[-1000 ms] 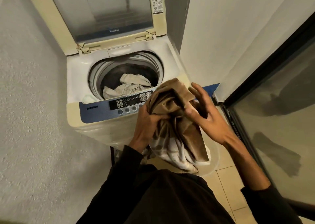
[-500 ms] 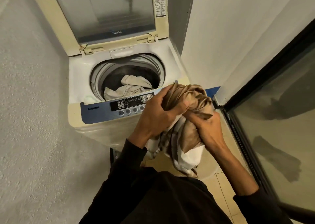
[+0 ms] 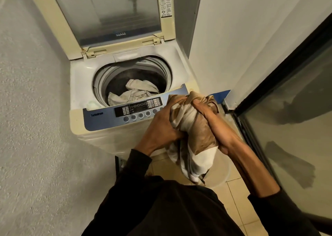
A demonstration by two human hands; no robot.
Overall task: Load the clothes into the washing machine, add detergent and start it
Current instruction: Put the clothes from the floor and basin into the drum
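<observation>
Pale plaster walls hem in a cream top-loading washing machine point(image 3: 124, 99) at centre frame, its glass lid point(image 3: 111, 14) propped up. At lower right, the left hand point(image 3: 162, 126) and right hand point(image 3: 213, 122) both have their fingers curled tight round a bunched brown-and-white cloth point(image 3: 194, 128), held just in front of the blue control panel point(image 3: 133, 110). A beige garment point(image 3: 134, 93) already lies in the drum. Best lift the bundle clear over the buttons, then drop it in; its hanging tail probably needs gathering first.
</observation>
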